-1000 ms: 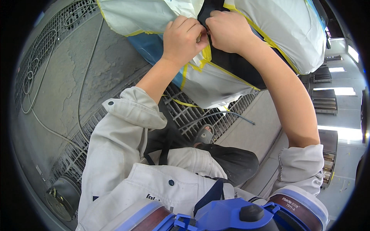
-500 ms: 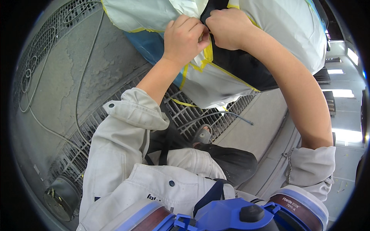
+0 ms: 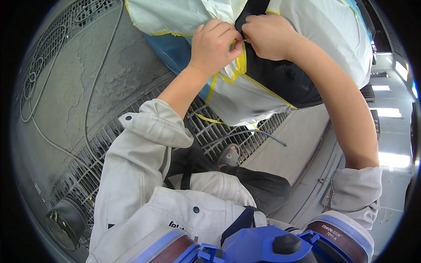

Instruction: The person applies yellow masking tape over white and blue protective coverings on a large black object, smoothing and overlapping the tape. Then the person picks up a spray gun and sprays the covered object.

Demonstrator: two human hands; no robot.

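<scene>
Yellow masking tape [image 3: 240,64] lies at upper centre, along the edge of a black panel [image 3: 268,72]. Left hand [image 3: 215,46]: grip pinched between thumb and forefinger, apparently on a thin end of this tape. Right hand [image 3: 269,38]: fingers curled beside it; tips hidden, so cannot tell what it grasps. Progress, as judged: white masking film [image 3: 175,16] at the top and blue film [image 3: 163,51] beside it are in place, with taped borders; the tape end between the hands is not pressed flat, and the panel is bare. Below, a loose tape strip [image 3: 207,118] hangs over floor grating [image 3: 226,131], near a hose [image 3: 267,133].
</scene>
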